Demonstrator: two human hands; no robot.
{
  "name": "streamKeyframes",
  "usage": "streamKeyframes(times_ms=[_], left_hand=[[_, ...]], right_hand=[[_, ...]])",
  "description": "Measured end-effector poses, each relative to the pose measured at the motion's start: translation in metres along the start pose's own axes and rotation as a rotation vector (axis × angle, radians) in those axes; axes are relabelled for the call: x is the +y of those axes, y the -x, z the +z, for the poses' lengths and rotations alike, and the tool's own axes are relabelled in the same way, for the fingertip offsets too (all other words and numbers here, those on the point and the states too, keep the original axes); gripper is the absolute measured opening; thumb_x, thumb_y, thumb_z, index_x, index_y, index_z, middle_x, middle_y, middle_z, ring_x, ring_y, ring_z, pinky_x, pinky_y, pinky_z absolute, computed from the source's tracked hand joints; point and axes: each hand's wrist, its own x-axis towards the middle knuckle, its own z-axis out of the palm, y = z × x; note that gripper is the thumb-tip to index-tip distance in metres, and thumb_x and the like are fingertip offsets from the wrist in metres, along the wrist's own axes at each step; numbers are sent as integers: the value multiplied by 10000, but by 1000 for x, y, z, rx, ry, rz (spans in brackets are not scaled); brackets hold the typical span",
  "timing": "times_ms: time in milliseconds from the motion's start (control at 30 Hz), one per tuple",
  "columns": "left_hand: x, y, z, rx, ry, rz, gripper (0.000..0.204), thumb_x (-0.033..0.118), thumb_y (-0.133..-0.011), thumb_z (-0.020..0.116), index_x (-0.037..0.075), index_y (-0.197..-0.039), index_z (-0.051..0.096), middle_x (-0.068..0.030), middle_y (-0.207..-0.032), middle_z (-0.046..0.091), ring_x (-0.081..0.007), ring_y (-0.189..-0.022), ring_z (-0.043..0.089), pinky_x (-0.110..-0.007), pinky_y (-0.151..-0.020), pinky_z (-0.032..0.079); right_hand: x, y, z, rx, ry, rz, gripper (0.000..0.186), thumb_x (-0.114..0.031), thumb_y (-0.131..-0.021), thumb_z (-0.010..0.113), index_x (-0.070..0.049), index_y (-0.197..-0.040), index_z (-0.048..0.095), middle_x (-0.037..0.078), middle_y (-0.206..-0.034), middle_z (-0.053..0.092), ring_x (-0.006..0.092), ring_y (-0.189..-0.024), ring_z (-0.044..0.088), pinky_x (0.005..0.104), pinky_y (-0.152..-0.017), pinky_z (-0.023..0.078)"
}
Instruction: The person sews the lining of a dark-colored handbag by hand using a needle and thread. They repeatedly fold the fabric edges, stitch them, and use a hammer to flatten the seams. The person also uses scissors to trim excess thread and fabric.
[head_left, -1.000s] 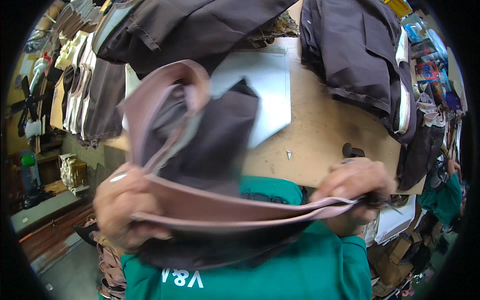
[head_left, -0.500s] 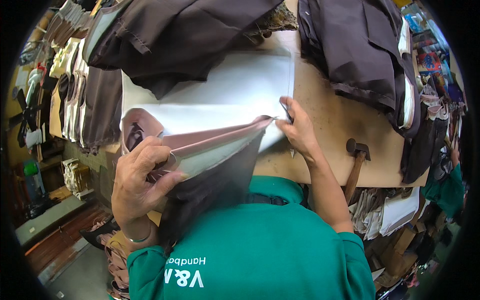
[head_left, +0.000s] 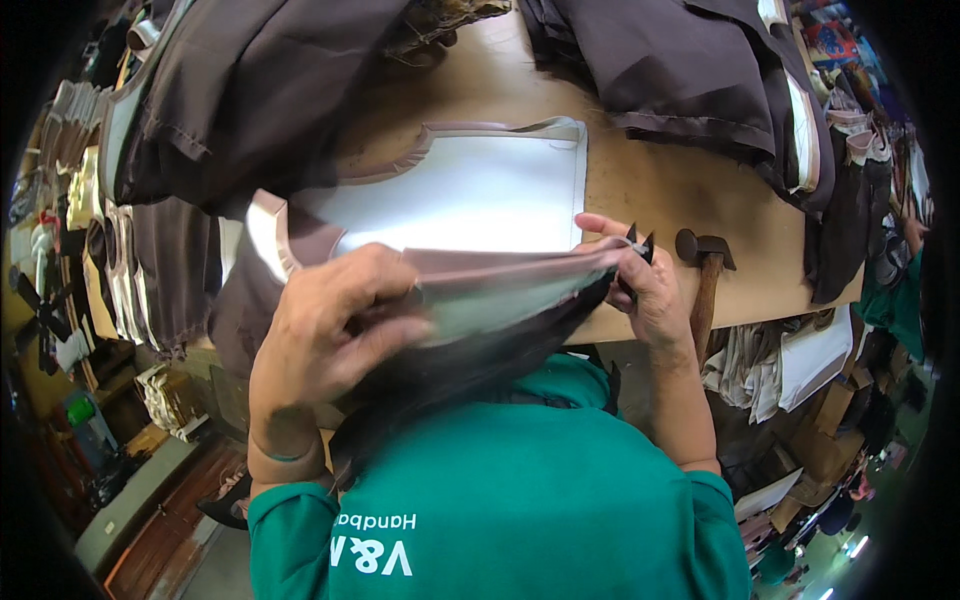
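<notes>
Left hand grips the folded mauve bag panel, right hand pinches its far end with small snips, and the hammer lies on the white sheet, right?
Not quite. The hammer lies on the bare wooden table, right of the white sheet, as the head view shows. The rest stands: the left hand grips the folded mauve bag panel, and the right hand pinches its far end with small snips.

Small black tool mostly hidden

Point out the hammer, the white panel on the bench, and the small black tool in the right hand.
hammer [head_left: 706,290]: head view, on its wooden handle.
white panel [head_left: 470,195]: head view, on its flat middle.
black tool [head_left: 638,243]: head view, on its tip above the right hand's fingers.
</notes>
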Motion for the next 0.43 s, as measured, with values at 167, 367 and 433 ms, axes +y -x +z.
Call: streamKeyframes(times_ms=[167, 367, 433], left_hand=[[-51, -36, 28, 78, -245, -88, 289, 107, -748, 653, 5, -982, 519, -121, -755, 555, -236, -629, 527, -303, -586, 418], [-87, -64, 40, 126, -144, -499, 375, 185, -822, 621, 7, -1128, 500, -55, -763, 603, -102, -679, 516, -228, -655, 422], [-96, -65, 37, 88, 9, -529, 415, 257, -795, 629, 56, -1142, 524, -160, -844, 640, -246, -738, 610, -320, -709, 439]], right_hand=[[11, -31, -12, 223, -21, -81, 259, -142, -775, 658, -17, -991, 589, -42, -710, 553, -3, -583, 426, 150, -482, 324], [23, -70, -7, 371, 332, -306, 167, -116, -810, 620, -29, -951, 603, 4, -806, 616, 70, -746, 528, 208, -699, 417], [19, -75, -6, 383, 378, -282, 157, -119, -817, 612, -64, -964, 610, -4, -803, 618, 81, -755, 531, 218, -715, 418]])
